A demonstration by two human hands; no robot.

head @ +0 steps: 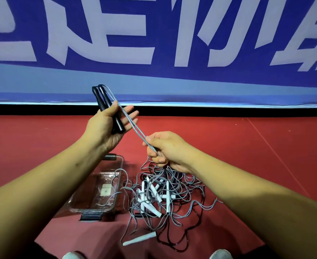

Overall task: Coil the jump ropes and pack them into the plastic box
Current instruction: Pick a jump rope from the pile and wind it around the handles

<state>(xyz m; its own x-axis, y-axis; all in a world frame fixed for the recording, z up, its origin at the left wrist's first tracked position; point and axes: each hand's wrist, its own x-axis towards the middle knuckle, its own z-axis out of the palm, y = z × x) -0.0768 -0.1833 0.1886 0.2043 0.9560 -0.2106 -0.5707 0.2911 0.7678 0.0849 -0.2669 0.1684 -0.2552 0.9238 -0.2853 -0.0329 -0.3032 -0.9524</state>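
Grey cords and white handles lie in one big messy pile on the floor, right under the right hand. Just left of the pile sits the clear box, open on top. It has a black clip on its near end and a far clip on the other end. A few loops from the pile hang over the box's right wall and lie inside it, near a pale sticker on the bottom. A lone handle, also white, lies nearer the person at the pile's edge. Two shoe tips show at the bottom edge. The left arm crosses in front of the box's far left corner and hides part of it.

The left hand is up high, palm turned toward the person. Its thumb presses two black handles against the palm, side by side, and the fingers stick out almost straight behind them. The handles' tops point up. From those tops a doubled cord runs down to the right hand, which is lower and clenched round it in a fist. The cord is pulled straight between the two hands. Below the fist it drops into the pile.

The floor is red and smooth, with thin pale lines on it. Behind it a black strip runs along the foot of the wall. Above that hangs a big blue banner with huge white letters.
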